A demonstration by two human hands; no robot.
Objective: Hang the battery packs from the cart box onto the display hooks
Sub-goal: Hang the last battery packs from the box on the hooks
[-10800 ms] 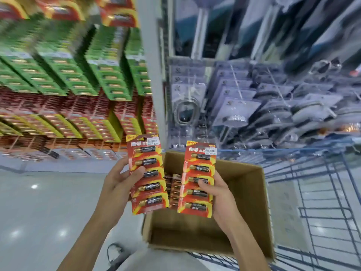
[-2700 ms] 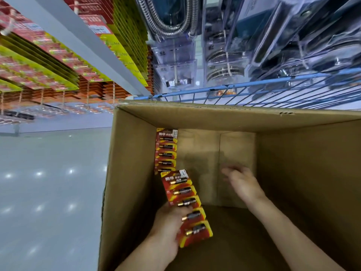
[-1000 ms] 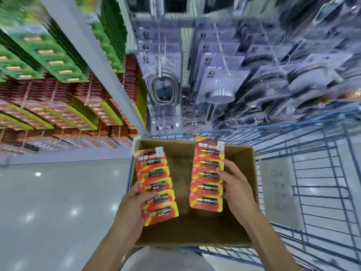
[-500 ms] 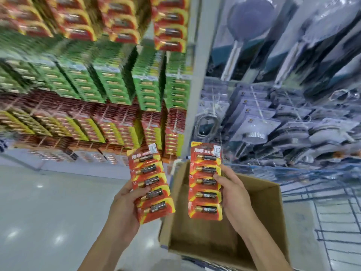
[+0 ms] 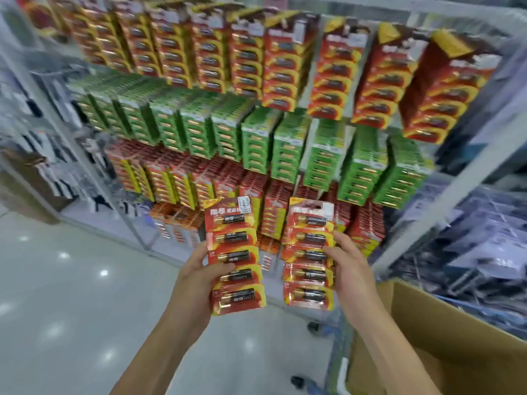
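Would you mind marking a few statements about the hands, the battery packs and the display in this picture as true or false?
1. Each hand holds a strip of battery packs. True: the left hand grips the left strip and the right hand grips the right strip.
2. The strips in the hands are green. False: they are red and yellow.
3. The cardboard box is at the lower right. True.
4. A held strip already hangs on a hook. False: both are still in the hands, short of the display.
5. The display has a row of green packs. True.
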